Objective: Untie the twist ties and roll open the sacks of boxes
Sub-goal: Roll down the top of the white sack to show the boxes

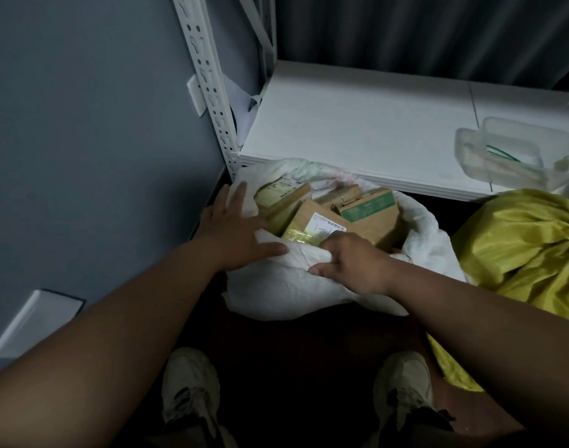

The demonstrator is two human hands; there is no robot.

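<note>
A white sack (289,286) stands open on the dark floor, its rim rolled down around several brown cardboard boxes (370,215). My left hand (234,231) lies flat with straight fingers on the sack's left rim. My right hand (354,260) grips the near rim, fingers curled into the rolled plastic. To the right, a yellow sack (519,250) is still gathered shut at its neck near the frame's right edge; its tie is barely visible.
A white metal shelf (357,130) stands just behind the sacks, with a clear plastic tub (515,153) holding green ties on its right. The shelf's slotted upright (212,92) and a grey wall (82,140) close the left. My shoes (189,392) stand below the sack.
</note>
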